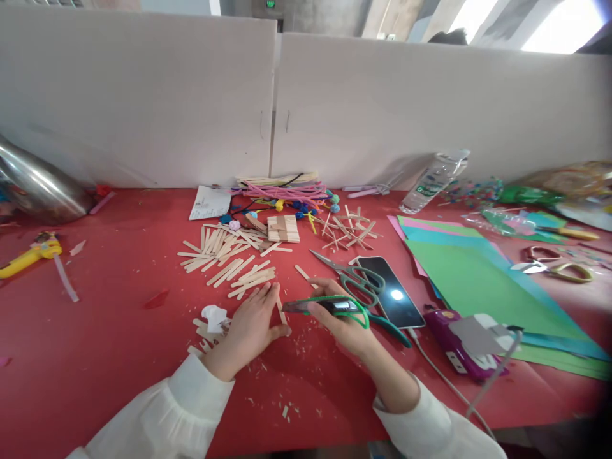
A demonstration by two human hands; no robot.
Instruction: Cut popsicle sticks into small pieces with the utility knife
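Note:
My left hand (252, 329) rests on the red table and holds a wooden craft stick (280, 310) down between its fingertips and thumb. In my right hand (345, 330) is a box cutter (337, 306) with green edging, its blade end over the upper part of that stick. Loose craft sticks (220, 245) lie spread beyond my left hand, and a stacked bundle of sticks (284, 228) sits behind them. Beside my left wrist are a crumpled white tissue (215, 317) and more sticks (203, 330). Small wood chips (285, 411) are scattered in front of me.
Grey-green scissors (361, 280) lie partly on a phone (392, 290), right of my right hand. Farther right are a purple power strip (459, 344), coloured paper (468, 268) and a bottle (433, 182). A yellow glue gun (31, 255) lies left. White panels (143, 95) close the back.

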